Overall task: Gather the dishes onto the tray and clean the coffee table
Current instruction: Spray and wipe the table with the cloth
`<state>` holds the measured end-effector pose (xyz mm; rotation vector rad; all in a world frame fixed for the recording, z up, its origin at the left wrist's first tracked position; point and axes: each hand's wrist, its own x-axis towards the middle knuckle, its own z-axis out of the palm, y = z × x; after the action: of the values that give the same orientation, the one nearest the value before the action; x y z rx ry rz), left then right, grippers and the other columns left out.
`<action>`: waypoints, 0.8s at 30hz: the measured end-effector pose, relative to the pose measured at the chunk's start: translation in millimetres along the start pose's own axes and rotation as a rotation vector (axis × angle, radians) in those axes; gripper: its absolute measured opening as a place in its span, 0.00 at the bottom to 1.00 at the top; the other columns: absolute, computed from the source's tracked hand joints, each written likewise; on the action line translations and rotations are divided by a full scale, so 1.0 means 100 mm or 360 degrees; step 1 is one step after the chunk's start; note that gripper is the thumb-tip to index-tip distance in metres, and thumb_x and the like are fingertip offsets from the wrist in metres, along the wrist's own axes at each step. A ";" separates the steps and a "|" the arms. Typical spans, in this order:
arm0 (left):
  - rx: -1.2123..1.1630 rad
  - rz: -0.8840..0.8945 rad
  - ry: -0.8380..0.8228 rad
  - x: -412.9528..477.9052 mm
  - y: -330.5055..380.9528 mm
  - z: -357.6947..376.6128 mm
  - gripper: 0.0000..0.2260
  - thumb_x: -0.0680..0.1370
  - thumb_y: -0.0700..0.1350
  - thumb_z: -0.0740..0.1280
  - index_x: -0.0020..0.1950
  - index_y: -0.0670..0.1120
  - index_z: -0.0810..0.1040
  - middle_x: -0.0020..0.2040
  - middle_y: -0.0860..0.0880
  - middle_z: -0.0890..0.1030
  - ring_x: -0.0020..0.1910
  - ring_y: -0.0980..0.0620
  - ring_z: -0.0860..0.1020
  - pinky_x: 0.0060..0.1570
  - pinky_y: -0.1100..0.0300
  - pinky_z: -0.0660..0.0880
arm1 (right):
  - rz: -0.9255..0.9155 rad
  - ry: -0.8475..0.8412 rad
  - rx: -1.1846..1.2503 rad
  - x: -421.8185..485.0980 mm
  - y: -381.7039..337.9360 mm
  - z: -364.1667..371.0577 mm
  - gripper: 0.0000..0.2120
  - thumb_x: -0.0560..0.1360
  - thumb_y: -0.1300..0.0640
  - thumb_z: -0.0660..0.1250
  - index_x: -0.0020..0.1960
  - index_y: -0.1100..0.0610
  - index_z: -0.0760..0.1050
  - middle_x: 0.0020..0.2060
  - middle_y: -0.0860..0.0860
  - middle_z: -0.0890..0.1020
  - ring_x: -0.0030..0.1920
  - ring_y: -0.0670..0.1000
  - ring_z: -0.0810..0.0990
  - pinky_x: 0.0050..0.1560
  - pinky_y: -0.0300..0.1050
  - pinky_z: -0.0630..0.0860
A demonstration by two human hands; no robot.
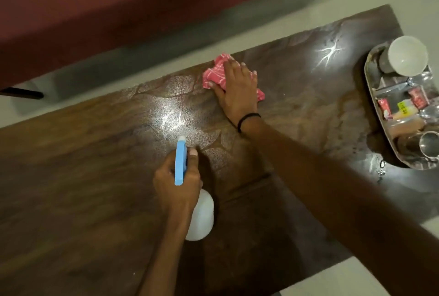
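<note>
Gripping the spray bottle (200, 215) above the middle of the coffee table (83, 188), your left hand (177, 180) has its fingers curled round the bottle's neck, and the blue nozzle (180, 160) sticks out past your thumb. Farther right, your right hand (237, 86) presses flat on the pink cloth (213, 74), fingers straight and spread. The cloth shows beyond your fingertips and beside your palm. At the table's right end, the metal tray (403, 159) holds a white cup (407, 55), packets (403, 105) and a steel cup (427, 144).

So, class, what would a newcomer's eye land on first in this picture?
First the pink cloth pressed under the right hand, far side of the table. Then the spray bottle gripped in the left hand, nearer the camera, and the tray holding a white cup at the right end.
</note>
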<state>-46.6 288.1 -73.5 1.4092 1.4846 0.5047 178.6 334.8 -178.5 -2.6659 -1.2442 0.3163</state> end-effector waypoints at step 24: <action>0.0055 0.0158 -0.0179 -0.17 0.18 0.32 0.14 0.79 0.46 0.69 0.35 0.43 0.76 0.25 0.46 0.76 0.22 0.52 0.76 0.27 0.65 0.75 | -0.0054 -0.0087 0.0024 0.18 0.01 -0.11 0.25 0.81 0.43 0.59 0.77 0.42 0.60 0.77 0.53 0.62 0.78 0.61 0.58 0.74 0.70 0.48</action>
<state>-13.0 266.5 -66.6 1.5194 1.3443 0.4549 193.5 347.2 -170.1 -2.6374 -1.2959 0.3941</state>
